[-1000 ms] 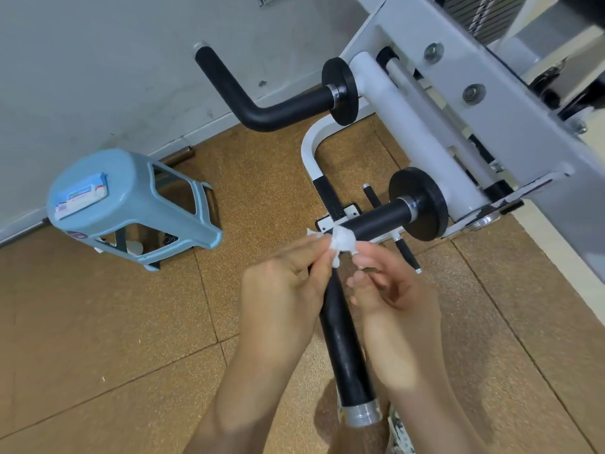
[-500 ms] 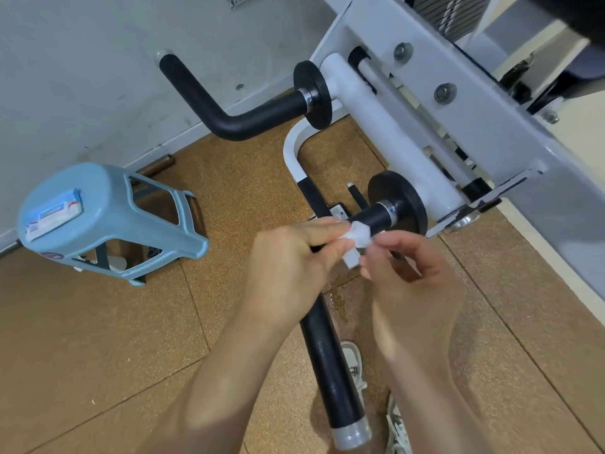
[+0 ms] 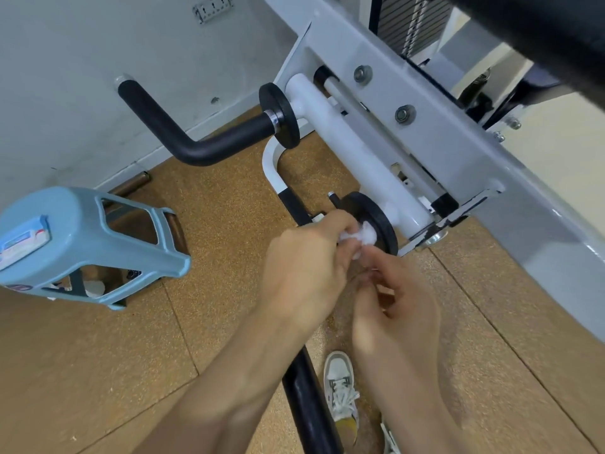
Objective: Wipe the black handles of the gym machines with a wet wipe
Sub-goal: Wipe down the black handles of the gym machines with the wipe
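A small crumpled white wet wipe (image 3: pixel 361 235) sits against the near black handle, right beside its round black end disc (image 3: pixel 381 226). My left hand (image 3: pixel 304 273) pinches the wipe from the left with curled fingers. My right hand (image 3: pixel 389 306) is just below and right of it, fingertips pinching the wipe's lower edge. Most of the near black handle (image 3: pixel 307 404) is hidden under my hands; its lower length runs down between my forearms. A second bent black handle (image 3: pixel 183 139) sticks out toward the wall at upper left.
The white machine frame (image 3: pixel 425 126) fills the upper right. A light blue plastic stool (image 3: pixel 85 240) lies tilted at left with a wipe packet (image 3: pixel 23 240) on its seat. My white sneaker (image 3: pixel 340 391) stands on the cork-coloured floor. A grey wall is behind.
Both hands and the wipe have slid up along the near handle until the wipe reaches the black end disc. The view has shifted, so the stool and machine appear further left and lower.
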